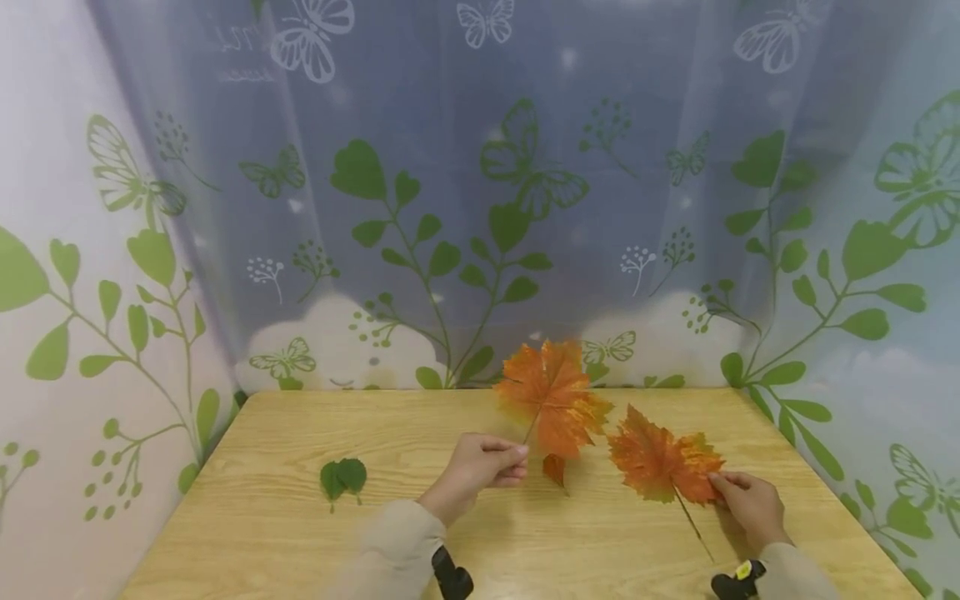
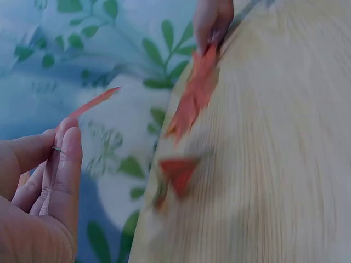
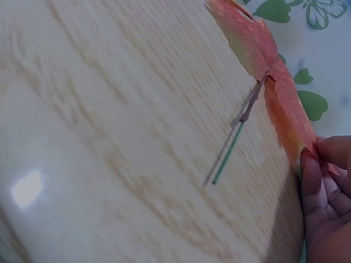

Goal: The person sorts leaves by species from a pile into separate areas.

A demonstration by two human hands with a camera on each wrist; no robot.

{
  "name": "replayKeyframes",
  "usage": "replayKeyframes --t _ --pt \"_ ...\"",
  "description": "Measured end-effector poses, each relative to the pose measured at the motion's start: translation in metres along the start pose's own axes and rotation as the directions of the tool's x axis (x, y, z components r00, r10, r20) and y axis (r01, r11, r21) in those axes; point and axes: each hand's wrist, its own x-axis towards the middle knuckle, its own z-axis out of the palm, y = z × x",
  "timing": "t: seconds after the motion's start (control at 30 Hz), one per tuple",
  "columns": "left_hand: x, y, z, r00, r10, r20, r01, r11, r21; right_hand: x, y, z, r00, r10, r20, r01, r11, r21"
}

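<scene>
My left hand (image 1: 483, 468) pinches the stem of a large orange artificial maple leaf (image 1: 551, 396), which stands upright above the far part of the table. In the left wrist view this leaf is mostly hidden behind the left hand (image 2: 46, 192). With thumb and fingertips, my right hand (image 1: 750, 504) pinches the edge of a second orange maple leaf (image 1: 660, 462). Its stem slants down toward the near side, and the right wrist view shows the stem's green tip (image 3: 227, 153). A small red-orange leaf (image 1: 554, 470) lies on the table between the two hands.
Two small round green leaves (image 1: 342, 478) lie overlapping on the left of the wooden table (image 1: 262, 533). A curtain (image 1: 420, 100) printed with butterflies and plants hangs behind the table's far edge and along both sides.
</scene>
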Motion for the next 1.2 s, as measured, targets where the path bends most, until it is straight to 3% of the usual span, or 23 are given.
replayKeyframes --t 0.3,0.5,0.63,0.87,1.1,1.2 --pt "0.011 -0.009 0.082 0.998 -0.038 0.042 0.042 0.994 -0.097 0.002 0.004 -0.002 0.999 0.018 0.033 -0.019 0.999 0.034" --pt "0.011 -0.022 0.131 0.997 -0.08 -0.022 0.075 0.984 -0.162 0.0 0.003 -0.002 1.0 -0.004 0.004 0.004 1.0 -0.004" --pt "0.013 -0.034 0.157 0.99 -0.103 -0.094 0.081 0.973 -0.218 -0.002 0.003 -0.001 1.0 -0.012 -0.006 0.012 1.0 0.024" --pt "0.009 -0.048 0.186 0.968 -0.145 -0.204 0.079 0.95 -0.301 -0.003 0.001 0.001 1.0 -0.015 0.007 0.015 0.999 0.049" --pt "0.007 -0.06 0.194 0.951 -0.201 -0.237 0.122 0.943 -0.311 -0.001 0.001 0.002 1.0 -0.002 -0.02 0.002 1.0 0.01" --pt "0.005 -0.068 0.197 0.94 -0.24 -0.241 0.17 0.945 -0.278 0.0 0.003 0.002 1.0 -0.001 -0.027 0.002 1.0 0.019"
